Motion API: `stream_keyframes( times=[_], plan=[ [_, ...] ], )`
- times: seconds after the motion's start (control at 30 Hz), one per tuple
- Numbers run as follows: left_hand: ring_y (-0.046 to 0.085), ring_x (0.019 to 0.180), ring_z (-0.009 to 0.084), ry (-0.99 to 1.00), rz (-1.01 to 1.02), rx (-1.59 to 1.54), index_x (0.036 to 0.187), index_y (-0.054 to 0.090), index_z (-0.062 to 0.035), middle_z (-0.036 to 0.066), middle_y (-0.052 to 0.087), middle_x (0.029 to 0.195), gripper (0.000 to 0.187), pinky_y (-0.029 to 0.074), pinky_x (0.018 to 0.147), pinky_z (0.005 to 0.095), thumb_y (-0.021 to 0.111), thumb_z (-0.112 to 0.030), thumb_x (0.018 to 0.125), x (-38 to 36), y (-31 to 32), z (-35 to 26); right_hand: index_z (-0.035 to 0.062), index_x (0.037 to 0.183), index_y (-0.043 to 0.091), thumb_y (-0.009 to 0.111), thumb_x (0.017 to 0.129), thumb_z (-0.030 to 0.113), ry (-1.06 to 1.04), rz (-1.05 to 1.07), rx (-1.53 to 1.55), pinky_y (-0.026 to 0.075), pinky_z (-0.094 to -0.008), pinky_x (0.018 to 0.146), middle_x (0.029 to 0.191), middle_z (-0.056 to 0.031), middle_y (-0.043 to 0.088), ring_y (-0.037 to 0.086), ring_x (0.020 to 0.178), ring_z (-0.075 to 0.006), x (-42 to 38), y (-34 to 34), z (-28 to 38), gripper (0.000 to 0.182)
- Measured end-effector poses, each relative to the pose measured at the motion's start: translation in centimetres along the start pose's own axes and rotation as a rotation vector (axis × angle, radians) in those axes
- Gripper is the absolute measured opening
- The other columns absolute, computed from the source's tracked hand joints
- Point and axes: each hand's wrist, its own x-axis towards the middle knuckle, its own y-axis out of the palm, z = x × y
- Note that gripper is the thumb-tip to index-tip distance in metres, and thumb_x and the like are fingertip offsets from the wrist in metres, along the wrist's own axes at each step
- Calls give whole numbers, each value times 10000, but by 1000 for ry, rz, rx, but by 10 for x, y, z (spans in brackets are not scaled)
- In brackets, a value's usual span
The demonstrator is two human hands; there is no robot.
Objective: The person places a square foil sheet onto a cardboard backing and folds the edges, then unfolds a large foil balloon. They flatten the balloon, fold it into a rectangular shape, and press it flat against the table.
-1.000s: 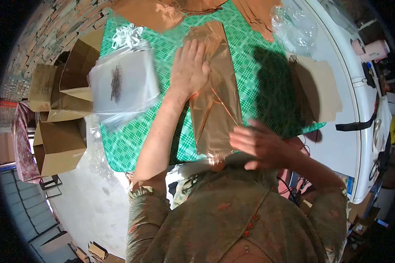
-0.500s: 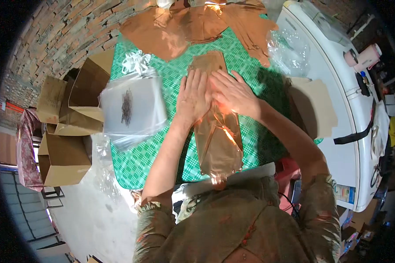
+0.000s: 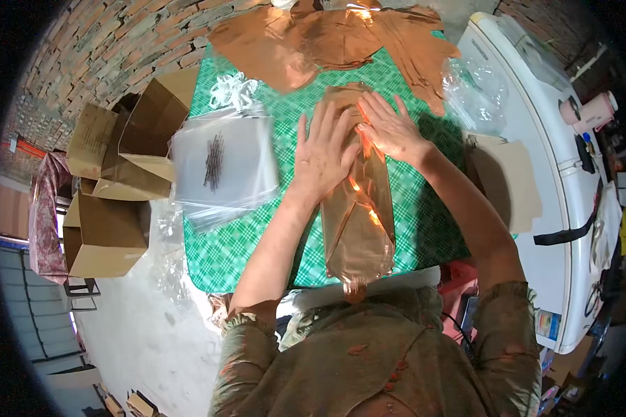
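Both palms pressed flat on a long copper foil balloon [image 3: 358,201] laid lengthwise on the green checked tablecloth [image 3: 243,243], likely to squeeze out air and flatten it. Left hand [image 3: 323,156] spread wide over its left edge, fingers splayed, gripping nothing. Right hand [image 3: 389,128] likewise flat and open near the far end, just beside the left. More copper foil pieces [image 3: 306,42] heaped at the table's far edge. Stack of clear plastic bags [image 3: 222,167] to the left, open cardboard boxes [image 3: 118,181] beyond.
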Motion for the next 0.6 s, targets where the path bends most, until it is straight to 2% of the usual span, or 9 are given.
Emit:
stream_keyframes(
  times=[0.1,0.2,0.33,0.4,0.5,0.6],
  plan=[
    [316,1544,371,20,-35,-90,1548,476,-98,185,405,1628,637,205,1275,543,600,-410,1006,9,-24,-12,33,1603,346,386,1081,403,-35,-21,-70,138,-585,1261,1697,-108,311,232,1587,-264,-2,3,-2,640],
    [328,1533,391,112,39,-238,1558,455,-87,198,410,1620,665,218,1271,538,618,-407,999,13,-16,-12,33,1598,355,383,1078,377,-57,8,-192,140,-589,1260,1697,-105,313,234,1586,-259,-3,5,-5,624],
    [304,1545,388,94,125,-147,1579,411,-52,220,384,1632,724,194,1284,513,552,-488,1019,-3,5,-10,36,1585,380,365,1082,403,-16,-22,-46,141,-596,1260,1695,-101,318,249,1581,-261,0,7,-3,623],
    [289,1553,385,73,167,-16,1590,389,-38,230,364,1642,750,179,1291,506,502,-527,1033,-12,12,-8,40,1587,376,360,1085,426,-22,-48,-49,145,-598,1259,1689,-102,328,263,1575,-262,0,8,-3,633],
    [269,1563,377,65,192,9,1597,382,-36,234,337,1657,779,157,1296,505,441,-579,1040,-13,14,-9,47,1596,360,357,1088,456,-20,-60,-41,152,-602,1257,1687,-105,333,274,1571,-268,0,10,-4,652],
    [267,1563,383,63,210,28,1600,377,-34,233,332,1661,793,157,1295,506,449,-585,1035,-13,13,-9,54,1617,319,349,1094,468,-17,-20,-101,148,-606,1258,1705,-104,300,254,1581,-270,1,8,-4,668]
  ],
)
